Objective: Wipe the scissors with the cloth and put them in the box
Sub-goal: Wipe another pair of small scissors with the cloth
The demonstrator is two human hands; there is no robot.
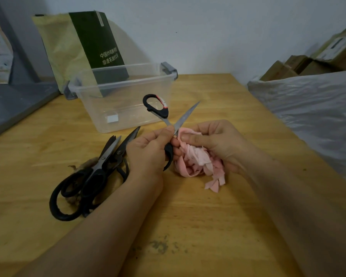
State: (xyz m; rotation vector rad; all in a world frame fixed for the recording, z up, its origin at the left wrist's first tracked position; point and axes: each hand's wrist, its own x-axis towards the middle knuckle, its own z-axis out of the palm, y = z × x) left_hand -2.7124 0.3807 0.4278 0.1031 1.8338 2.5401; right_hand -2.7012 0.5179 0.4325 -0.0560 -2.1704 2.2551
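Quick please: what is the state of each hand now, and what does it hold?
Left hand: closed, grips the black-handled scissors.
Right hand: closed, holds the pink cloth at a blade.

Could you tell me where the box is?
In the head view, the box stands on the table, left of centre, just behind the scissors the left hand holds.
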